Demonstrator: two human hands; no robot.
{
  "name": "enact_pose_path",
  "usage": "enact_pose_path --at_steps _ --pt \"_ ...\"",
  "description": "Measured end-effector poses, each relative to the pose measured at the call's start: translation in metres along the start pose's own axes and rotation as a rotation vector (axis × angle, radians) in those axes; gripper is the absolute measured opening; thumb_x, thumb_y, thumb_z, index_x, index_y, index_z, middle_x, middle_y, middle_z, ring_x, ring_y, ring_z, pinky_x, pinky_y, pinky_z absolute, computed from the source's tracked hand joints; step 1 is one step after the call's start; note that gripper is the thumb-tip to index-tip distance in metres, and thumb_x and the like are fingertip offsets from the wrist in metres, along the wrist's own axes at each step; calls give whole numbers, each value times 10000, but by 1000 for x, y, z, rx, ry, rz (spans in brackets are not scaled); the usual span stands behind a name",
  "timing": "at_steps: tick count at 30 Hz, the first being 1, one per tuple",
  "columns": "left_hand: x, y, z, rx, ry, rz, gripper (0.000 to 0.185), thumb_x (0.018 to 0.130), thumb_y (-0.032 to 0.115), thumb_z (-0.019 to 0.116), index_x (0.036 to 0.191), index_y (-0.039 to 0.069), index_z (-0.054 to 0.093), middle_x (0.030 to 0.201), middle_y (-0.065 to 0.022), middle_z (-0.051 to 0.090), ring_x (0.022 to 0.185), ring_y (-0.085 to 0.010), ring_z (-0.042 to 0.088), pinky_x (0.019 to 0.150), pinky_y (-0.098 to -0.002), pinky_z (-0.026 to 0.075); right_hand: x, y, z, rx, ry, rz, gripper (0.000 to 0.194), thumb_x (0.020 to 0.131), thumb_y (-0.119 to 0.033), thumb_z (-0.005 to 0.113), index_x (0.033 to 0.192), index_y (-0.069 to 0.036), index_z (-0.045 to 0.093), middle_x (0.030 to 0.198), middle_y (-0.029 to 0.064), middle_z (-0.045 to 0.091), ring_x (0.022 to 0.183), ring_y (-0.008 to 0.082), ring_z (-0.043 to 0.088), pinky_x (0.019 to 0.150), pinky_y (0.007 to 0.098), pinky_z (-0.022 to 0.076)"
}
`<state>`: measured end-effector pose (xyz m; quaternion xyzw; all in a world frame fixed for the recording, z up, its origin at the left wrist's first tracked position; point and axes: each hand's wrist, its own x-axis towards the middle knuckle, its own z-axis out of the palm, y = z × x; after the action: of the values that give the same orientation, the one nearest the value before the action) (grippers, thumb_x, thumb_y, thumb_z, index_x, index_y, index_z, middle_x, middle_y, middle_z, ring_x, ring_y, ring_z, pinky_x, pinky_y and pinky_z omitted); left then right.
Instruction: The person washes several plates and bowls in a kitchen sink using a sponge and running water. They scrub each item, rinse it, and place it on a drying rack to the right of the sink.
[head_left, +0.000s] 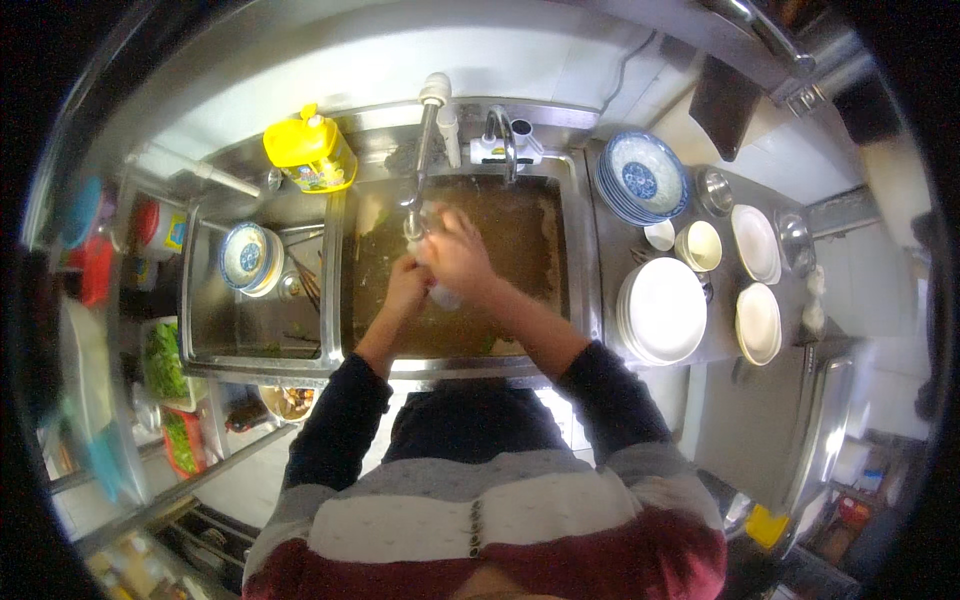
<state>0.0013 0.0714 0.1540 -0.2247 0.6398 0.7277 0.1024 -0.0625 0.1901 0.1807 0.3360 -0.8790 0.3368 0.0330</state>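
Note:
Over the larger basin of a stainless steel sink (581, 255), both hands meet under the spout of a chrome faucet (425, 150). My left hand (409, 286) grips a small whitish object (445, 298), whose lower end shows between the wrists. Across its upper part lies my right hand (461, 255), its fingers wrapped over the object and blurred by motion. The hands hide most of the object, so I cannot tell exactly what it is. Brownish, murky water (517, 247) with scraps covers the basin floor below.
The smaller left basin holds stacked blue-and-white bowls (246, 256) and chopsticks (306, 281). A yellow detergent jug (311, 154) stands behind it. On the right counter are patterned bowls (642, 178), white plates (664, 311) and oval dishes (757, 322). A second, curved faucet (501, 135) overhangs the large basin.

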Motion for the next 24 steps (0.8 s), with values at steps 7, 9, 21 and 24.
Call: enact_pose_path --at_steps 7,9,21,24 --pt "0 -4 -4 -265 -36 18 141 639 -44 489 748 11 561 656 -37 533 522 -120 459 461 -238 340 28 -2 -9 -362 -99 -117 295 848 -331 485 1011 -100 567 1080 99 505 979 242 510 896 387 397" --pt "-1 1 -2 -342 82 -34 109 639 -48 486 683 29 549 613 -27 514 508 -113 444 451 -232 323 18 -10 2 -69 -316 -30 282 855 -313 469 1005 -96 571 1050 101 530 969 228 518 885 393 405" --pt "-11 7 -22 -175 3 80 123 554 -67 485 571 55 495 528 -9 468 463 -109 406 456 -230 298 34 12 15 92 -83 -22 373 816 -380 501 1059 -103 565 1006 138 570 929 256 554 830 422 430" --pt "-25 9 -24 -204 -53 105 107 550 -33 490 608 56 501 541 -10 465 479 -124 417 464 -245 320 44 49 0 628 -388 412 462 805 -422 528 1093 -64 575 894 122 629 760 237 590 725 372 471"
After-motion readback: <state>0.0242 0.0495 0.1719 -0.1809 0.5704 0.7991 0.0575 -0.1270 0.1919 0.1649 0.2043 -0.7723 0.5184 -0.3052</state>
